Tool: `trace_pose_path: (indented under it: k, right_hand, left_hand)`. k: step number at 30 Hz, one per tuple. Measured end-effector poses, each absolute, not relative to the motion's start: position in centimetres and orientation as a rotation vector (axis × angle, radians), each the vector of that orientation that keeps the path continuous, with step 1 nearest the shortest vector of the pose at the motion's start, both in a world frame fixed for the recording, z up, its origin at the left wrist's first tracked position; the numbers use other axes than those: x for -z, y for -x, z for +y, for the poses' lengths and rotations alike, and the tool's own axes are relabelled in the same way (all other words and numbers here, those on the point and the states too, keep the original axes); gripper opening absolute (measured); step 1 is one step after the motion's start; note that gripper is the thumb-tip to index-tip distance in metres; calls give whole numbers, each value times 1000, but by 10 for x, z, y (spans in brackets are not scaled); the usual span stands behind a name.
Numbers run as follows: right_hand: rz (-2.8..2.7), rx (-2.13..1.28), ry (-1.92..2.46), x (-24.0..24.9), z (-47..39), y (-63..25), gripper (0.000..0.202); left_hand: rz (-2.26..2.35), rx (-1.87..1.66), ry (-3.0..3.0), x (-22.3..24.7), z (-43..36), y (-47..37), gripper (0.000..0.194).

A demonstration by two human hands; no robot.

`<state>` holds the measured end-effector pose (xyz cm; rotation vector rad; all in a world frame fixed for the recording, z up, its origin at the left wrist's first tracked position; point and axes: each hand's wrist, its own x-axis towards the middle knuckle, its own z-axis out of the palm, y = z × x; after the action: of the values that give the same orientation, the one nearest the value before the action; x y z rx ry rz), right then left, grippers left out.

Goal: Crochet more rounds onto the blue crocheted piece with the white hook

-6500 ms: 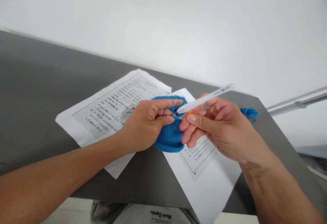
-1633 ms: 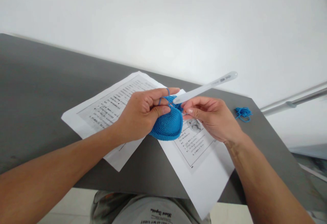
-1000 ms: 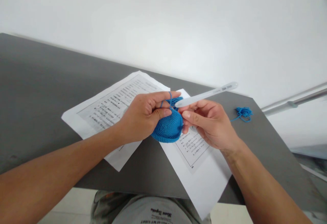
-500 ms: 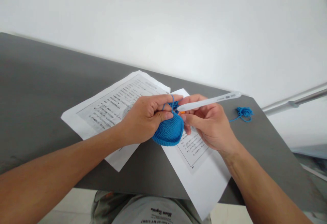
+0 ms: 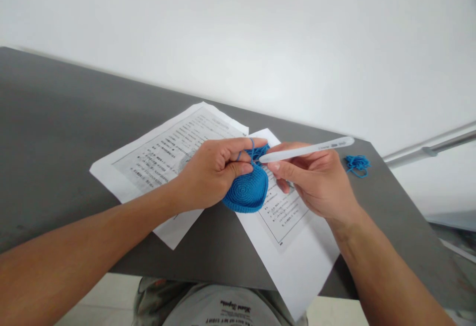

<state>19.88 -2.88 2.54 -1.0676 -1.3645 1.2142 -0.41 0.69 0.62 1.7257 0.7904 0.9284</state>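
Note:
My left hand (image 5: 211,174) pinches the upper edge of a round blue crochet piece (image 5: 246,189), worked in rings with a raised rim. Blue yarn (image 5: 253,148) loops around its outstretched index finger and runs down to the piece. In my right hand (image 5: 316,177) is a crochet hook with a thick whitish handle (image 5: 312,150), gripped between thumb and fingers. The hook's front end reaches the top edge of the piece, where its fine tip is too small to make out. More loose blue yarn shows behind the fingers.
Two printed sheets lie under my hands, a left sheet (image 5: 156,152) and a right sheet (image 5: 297,266) overhanging the near edge of the grey table (image 5: 67,127). A small tangle of blue yarn (image 5: 357,165) rests at the right. Behind stands a white wall (image 5: 223,33).
My right hand and the crochet hook have shifted slightly to the right. An orange bit seen earlier near the hook's front is now out of sight. My left hand stays put.

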Motion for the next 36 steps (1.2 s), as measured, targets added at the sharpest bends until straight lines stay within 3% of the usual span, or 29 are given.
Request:
trace_pose_path:
  k: [6, 12, 28, 36]
  right_hand:
    - [-1471, -1007, 1172, -32, -32, -192, 4]
    - [-1447, -881, 1159, -27, -33, -191, 22]
    - [-1392, -967, 1076, -29, -32, -191, 16]
    - [-1321, -1225, 1020, -28, -33, -195, 12]
  left_hand:
    - [738, -921, -1626, -6, 7, 3, 46]
    - [526, -866, -1364, -7, 9, 3, 39]
    - [496, -808, -1311, -5, 9, 4, 40]
    - [509, -837, -1354, -2, 10, 3, 38]
